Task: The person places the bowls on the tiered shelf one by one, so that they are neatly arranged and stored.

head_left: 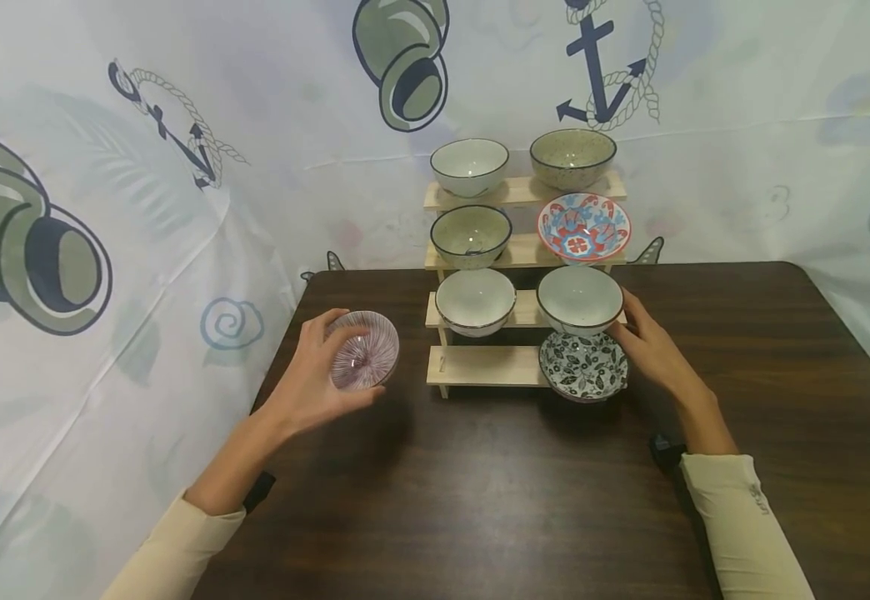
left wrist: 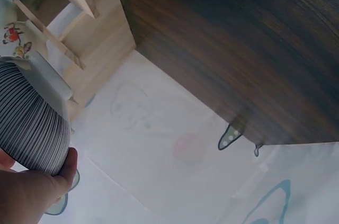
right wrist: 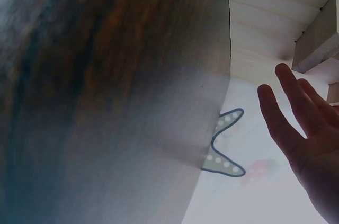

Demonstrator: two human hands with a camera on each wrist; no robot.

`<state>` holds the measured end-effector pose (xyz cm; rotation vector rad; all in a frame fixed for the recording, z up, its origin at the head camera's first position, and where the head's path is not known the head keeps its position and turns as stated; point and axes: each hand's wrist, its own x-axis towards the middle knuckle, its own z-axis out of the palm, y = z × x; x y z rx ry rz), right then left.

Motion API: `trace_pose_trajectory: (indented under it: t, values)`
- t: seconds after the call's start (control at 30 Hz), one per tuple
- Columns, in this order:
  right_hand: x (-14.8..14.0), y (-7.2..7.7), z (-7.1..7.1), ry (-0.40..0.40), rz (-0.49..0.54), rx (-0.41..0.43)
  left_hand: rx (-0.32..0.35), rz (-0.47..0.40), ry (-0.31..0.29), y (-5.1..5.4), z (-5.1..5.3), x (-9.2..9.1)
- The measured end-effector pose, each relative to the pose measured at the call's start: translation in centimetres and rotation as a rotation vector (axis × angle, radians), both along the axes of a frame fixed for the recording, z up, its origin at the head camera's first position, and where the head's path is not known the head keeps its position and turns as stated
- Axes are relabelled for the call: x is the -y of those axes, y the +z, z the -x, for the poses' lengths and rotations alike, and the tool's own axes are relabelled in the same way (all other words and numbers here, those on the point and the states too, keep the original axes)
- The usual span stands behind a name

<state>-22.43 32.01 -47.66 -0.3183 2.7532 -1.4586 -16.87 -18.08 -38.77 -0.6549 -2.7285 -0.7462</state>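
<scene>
In the head view my left hand (head_left: pixel 320 372) holds a small purple bowl (head_left: pixel 365 354) with fine radiating lines, apart from the rack, its inside facing the camera. The left wrist view shows the striped outside of this bowl (left wrist: pixel 32 118). My right hand (head_left: pixel 656 350) is at the right side of a white bowl (head_left: pixel 580 296) on a lower tier, thumb in front and fingers behind its edge. Just below sits a black-and-white floral bowl (head_left: pixel 583 367). Several straight, spread fingers (right wrist: pixel 288 123) show in the right wrist view, without the bowl.
A tiered wooden rack (head_left: pixel 487 367) stands on the dark table (head_left: pixel 480 500). It carries another white bowl (head_left: pixel 475 300), a green bowl (head_left: pixel 471 236), a red-and-blue patterned bowl (head_left: pixel 583 227), a pale bowl (head_left: pixel 469 167) and a speckled bowl (head_left: pixel 573 158). Printed cloth (head_left: pixel 255 208) hangs behind.
</scene>
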Motion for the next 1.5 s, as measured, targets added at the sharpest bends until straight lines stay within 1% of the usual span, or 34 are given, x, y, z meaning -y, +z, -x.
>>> trace_pose_trajectory:
  t: [0.13, 0.3, 0.5, 0.67, 0.97, 1.33, 1.5]
  values:
    - [0.2, -0.1, 0.1, -0.007, 0.001, -0.005, 0.008, -0.003, -0.029, 0.2, -0.3, -0.1]
    - [0.2, 0.1, 0.2, -0.004, 0.004, -0.004, 0.025, 0.002, -0.056, 0.4, -0.7, -0.4]
    - [-0.1, 0.1, 0.5, 0.01, 0.016, -0.019, 0.057, 0.012, -0.072, 0.5, -1.1, -1.1]
    - [-0.2, -0.1, 0.6, 0.011, 0.018, -0.013, 0.078, 0.026, -0.083, 0.5, -1.3, -1.6]
    - [0.1, 0.3, 0.1, 0.014, 0.021, -0.016, 0.084, 0.043, -0.109, 0.5, -1.8, -2.5]
    - [-0.2, -0.1, 0.3, 0.013, 0.014, 0.003, 0.098, 0.039, -0.131, 0.4, -2.1, -3.8]
    - [-0.2, -0.2, 0.2, 0.013, 0.014, 0.008, 0.091, 0.038, -0.158, 0.3, -2.3, -4.4]
